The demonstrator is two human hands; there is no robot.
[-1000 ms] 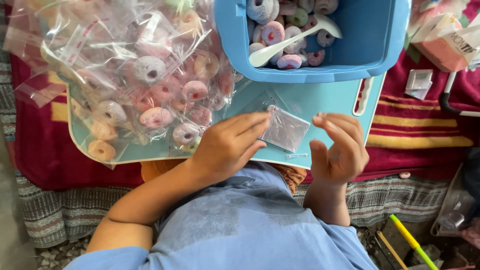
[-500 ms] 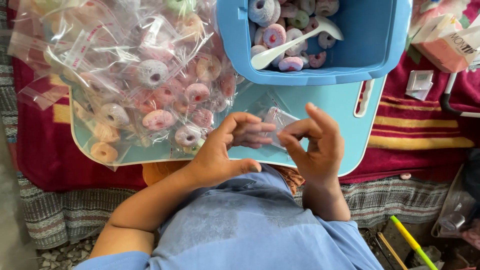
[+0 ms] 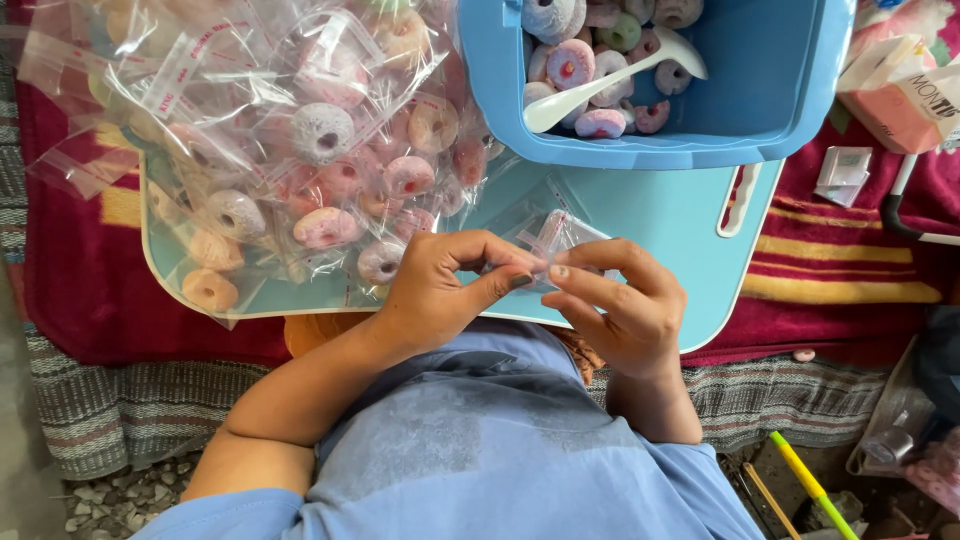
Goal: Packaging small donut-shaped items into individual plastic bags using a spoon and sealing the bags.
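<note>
Both hands pinched on one small clear bag (image 3: 556, 240), over the near edge of the light blue tray (image 3: 640, 215). Left hand (image 3: 445, 285) grips its left end, thumb and fingers closed. Right hand (image 3: 620, 300) grips the right end. Pile of bagged ring sweets (image 3: 290, 150) covers the tray's left half. Blue tub (image 3: 760, 90) at the tray's far edge holds loose rings and a white spoon (image 3: 610, 85).

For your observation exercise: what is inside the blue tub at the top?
Inside the blue tub: sugar-coated ring sweets in pink, white and green, with a white spoon lying on them. Sweets underneath are hidden.
</note>
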